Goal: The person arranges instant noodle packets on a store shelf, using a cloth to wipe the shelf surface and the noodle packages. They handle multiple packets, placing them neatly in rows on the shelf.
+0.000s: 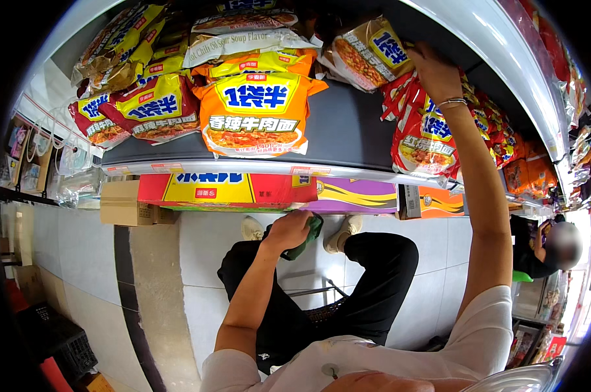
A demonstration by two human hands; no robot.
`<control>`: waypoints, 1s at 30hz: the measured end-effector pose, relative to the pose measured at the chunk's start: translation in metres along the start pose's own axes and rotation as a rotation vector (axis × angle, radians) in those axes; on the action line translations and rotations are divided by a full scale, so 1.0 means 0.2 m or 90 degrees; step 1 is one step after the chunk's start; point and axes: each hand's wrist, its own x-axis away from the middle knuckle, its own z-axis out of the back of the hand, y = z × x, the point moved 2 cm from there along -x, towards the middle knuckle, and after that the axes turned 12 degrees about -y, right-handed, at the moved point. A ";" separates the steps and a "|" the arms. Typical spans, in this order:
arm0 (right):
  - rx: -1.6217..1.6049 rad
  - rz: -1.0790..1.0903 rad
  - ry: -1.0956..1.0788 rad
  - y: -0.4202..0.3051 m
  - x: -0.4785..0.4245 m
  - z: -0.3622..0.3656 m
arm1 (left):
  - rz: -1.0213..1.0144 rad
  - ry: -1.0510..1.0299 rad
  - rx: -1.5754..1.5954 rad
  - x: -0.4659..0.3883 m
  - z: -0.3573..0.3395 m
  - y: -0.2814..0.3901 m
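My left hand [289, 229] is closed around a bunched dark green cloth [306, 237], held low in front of the lower shelf's boxes. Up on the shelf, my right hand [431, 68] reaches in at the right edge of a brown instant noodle packet [369, 54]. Its fingertips are hidden, so I cannot tell whether they grip that packet. Below this hand stand red noodle packets [425, 139]. Orange noodle packets [254, 112] stand at the shelf's middle, with dark red ones [153, 108] to their left.
A dark shelf board [347, 127] has a pale front rail [256, 168]. Under it sit a red and yellow carton [227, 191], a purple carton [356, 196] and a brown cardboard box [124, 203]. Another person [545, 247] is at the right. A black crate [63, 338] lies at lower left.
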 end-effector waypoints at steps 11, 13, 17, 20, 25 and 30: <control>-0.365 -0.162 -0.156 -0.20 -0.09 -0.02 | 0.003 -0.010 0.000 0.00 0.01 0.02; -0.312 -0.133 -0.088 -0.24 -0.11 -0.04 | 0.014 -0.011 -0.009 0.01 0.01 0.01; -0.261 -0.057 -0.038 -0.25 -0.11 0.06 | 0.030 -0.012 -0.024 0.02 0.01 0.00; -0.146 -0.016 -0.033 -0.29 -0.09 0.09 | 0.025 -0.025 -0.014 0.01 0.00 0.00; -0.310 -0.091 -0.091 -0.48 -0.11 0.07 | 0.034 -0.031 -0.016 0.01 0.01 0.01; -0.307 -0.223 0.040 -0.46 -0.08 0.06 | 0.024 -0.013 -0.018 0.03 0.02 0.01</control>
